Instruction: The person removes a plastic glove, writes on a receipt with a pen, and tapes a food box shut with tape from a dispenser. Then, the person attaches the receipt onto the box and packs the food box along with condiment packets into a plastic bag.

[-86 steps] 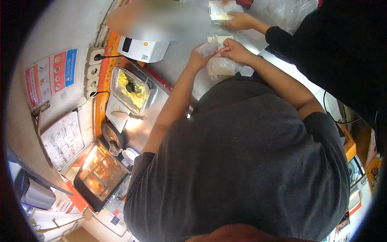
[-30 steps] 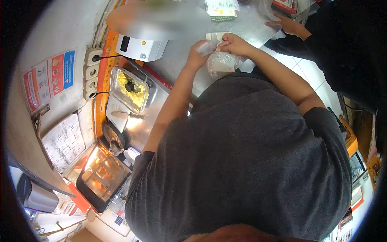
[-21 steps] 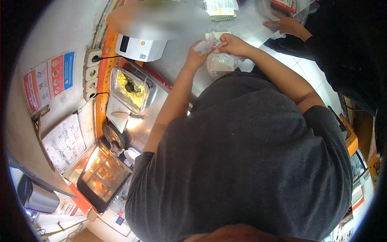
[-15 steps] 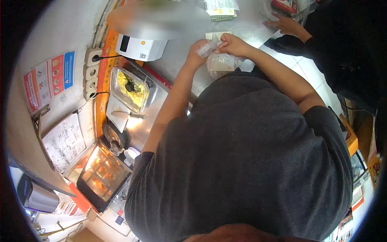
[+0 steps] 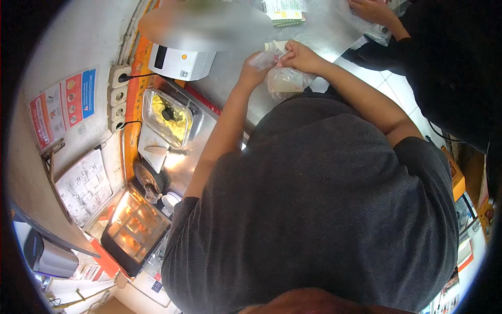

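A clear plastic bag (image 5: 287, 86) hangs near the table's front edge, close to my body, with a pale box-like item inside. My left hand (image 5: 254, 70) is closed on the bag's gathered top from the left. Facing it, my right hand (image 5: 297, 56) pinches the same gathered plastic, fingertips almost touching those of the left. Behind the hands, a pale flat piece (image 5: 276, 48) lies on the metal table. The bag's folds hide just how the plastic runs between my fingers.
A white label printer (image 5: 180, 64) stands to the left. Nearer are a clear tub of yellow food (image 5: 171, 123), a knife (image 5: 164, 150) and a lit glass case (image 5: 137, 225). Printed papers (image 5: 285, 11) lie behind. At the right, a co-worker's hand (image 5: 374, 11) touches another plastic bag (image 5: 377, 34).
My hands stay on the bag, working its gathered top with only small shifts. The co-worker's hand has moved up and away, and its plastic bag has shifted.
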`<state>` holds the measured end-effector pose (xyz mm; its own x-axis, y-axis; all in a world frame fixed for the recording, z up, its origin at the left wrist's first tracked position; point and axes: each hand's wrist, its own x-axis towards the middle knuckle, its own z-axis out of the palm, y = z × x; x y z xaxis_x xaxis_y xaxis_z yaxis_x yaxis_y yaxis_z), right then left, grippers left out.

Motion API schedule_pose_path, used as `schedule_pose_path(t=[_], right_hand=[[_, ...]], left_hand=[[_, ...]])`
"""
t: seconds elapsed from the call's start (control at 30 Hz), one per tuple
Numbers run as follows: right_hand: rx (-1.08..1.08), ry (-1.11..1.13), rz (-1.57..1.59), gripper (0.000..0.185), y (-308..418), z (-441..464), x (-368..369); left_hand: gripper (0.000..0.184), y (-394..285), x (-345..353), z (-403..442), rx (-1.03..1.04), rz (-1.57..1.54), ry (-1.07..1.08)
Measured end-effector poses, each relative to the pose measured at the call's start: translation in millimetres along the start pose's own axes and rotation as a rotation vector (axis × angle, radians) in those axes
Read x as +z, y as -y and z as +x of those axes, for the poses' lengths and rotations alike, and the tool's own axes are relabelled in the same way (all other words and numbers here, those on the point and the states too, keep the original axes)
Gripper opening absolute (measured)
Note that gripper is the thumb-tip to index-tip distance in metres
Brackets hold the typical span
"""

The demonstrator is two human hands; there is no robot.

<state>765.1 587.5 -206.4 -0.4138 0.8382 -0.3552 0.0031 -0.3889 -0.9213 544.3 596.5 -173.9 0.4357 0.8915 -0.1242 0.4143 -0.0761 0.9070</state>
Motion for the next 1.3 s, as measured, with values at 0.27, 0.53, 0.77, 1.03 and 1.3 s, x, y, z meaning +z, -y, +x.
schedule_pose_path(t=[0.27,0.53,0.77,1.03,1.3], right_hand=[[-0.022,0.009,0.029,0.054,-16,12,-4],[0.022,0.015,0.063,0.055,4,1,-1],[0.117,-0.026,0.089,0.053,15,-4,-4],[0.075,0.064,0.133,0.021,3,-1,-7],[-0.083,-0.069,-0.09,0.016,5,-14,-4]], left_hand=[[0.028,15,0,0,0.036,0.09,-0.014],[0.02,9,-2,-1,0.127,0.104,0.008],[0.027,14,-4,3,0.308,0.224,0.022],[0.025,3,-4,-3,0.289,0.28,0.005],[0.023,1,-1,-6,0.313,0.148,-0.061]])
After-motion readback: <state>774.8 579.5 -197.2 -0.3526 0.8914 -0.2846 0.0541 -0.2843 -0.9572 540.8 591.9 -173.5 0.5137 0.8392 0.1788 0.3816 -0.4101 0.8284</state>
